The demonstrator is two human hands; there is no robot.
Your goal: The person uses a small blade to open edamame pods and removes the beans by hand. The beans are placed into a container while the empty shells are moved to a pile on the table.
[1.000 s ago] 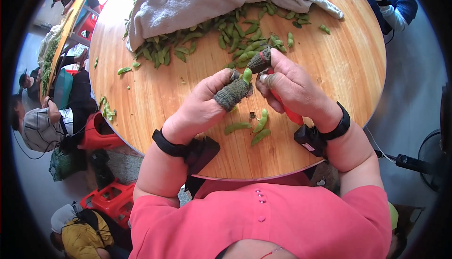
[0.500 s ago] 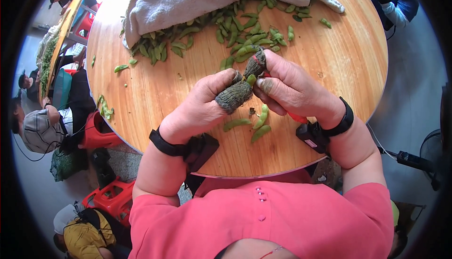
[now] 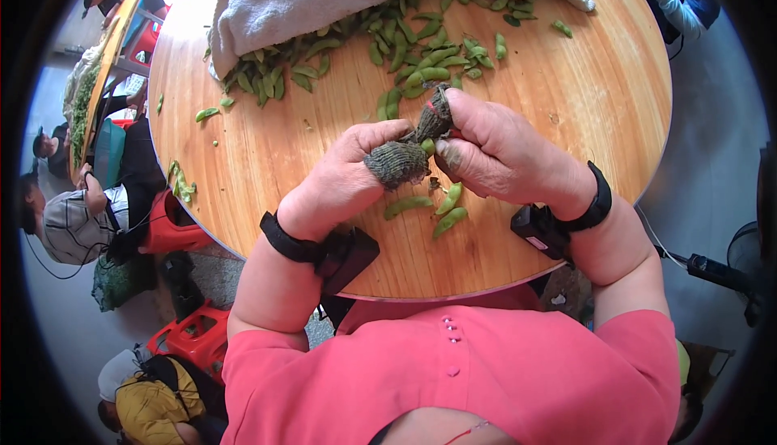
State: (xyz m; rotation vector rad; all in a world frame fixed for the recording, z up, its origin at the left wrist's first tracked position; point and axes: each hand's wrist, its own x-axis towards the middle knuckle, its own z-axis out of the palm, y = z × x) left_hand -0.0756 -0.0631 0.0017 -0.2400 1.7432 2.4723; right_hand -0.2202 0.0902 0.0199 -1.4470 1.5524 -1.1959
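My left hand (image 3: 333, 171) is closed on a green soybean pod (image 3: 427, 147), whose tip shows beside a dark knitted finger cover (image 3: 396, 164). Against it presses my right hand (image 3: 500, 147), also closed, with another knitted cover (image 3: 435, 115) on its index finger. A bit of a red-handled tool (image 3: 456, 133) shows inside the right hand; its working end is hidden. Below the hands lie a few loose pods (image 3: 450, 222). Beyond them a heap of pods (image 3: 320, 50) spreads out from under a grey towel (image 3: 324, 0).
The round wooden table (image 3: 566, 121) has its near edge close to my body. Stray pods (image 3: 183, 182) lie at its left rim. Red stools (image 3: 194, 338) and seated people are on the left. Another person's arm (image 3: 680, 10) is at the far right, and a black fan (image 3: 736, 271) stands at the right.
Both hands have shifted slightly left together. The left fingers cover more of the pod, and the red handle below my right palm has gone out of sight.
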